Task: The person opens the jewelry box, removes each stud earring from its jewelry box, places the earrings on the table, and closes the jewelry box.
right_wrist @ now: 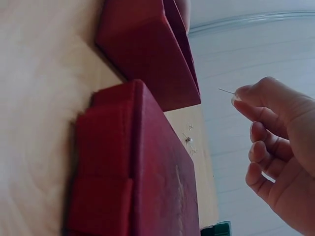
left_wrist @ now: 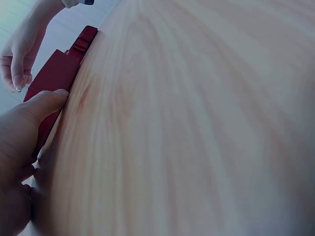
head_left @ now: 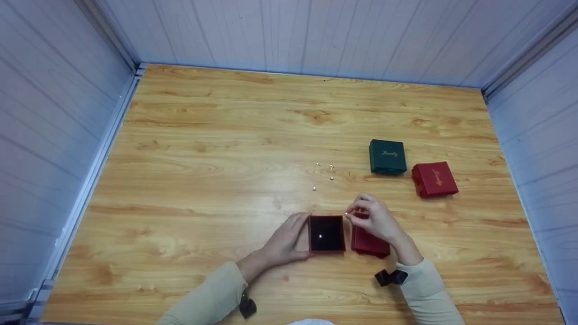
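Note:
My left hand (head_left: pixel 282 241) grips the left side of an open red jewelry box (head_left: pixel 326 252), thumb at the near side and fingers at the far corner. One small stud earring (head_left: pixel 320 236) shines on the box's black lining. To the right, my right hand (head_left: pixel 377 220) pinches another stud earring (head_left: pixel 346 214) between thumb and index finger, just off the box's right edge. Its thin post (right_wrist: pixel 226 91) points out from the fingertips in the right wrist view. Beneath that hand lies a red box lid (head_left: pixel 370 242), partly covered by it.
Several small stud earrings (head_left: pixel 332 178) lie on the wooden table (head_left: pixel 203 135) beyond the open box. A green jewelry box (head_left: pixel 388 156) and a closed red one (head_left: pixel 435 179) stand at the right. Pale panels (head_left: pixel 293 36) wall the table's back and sides.

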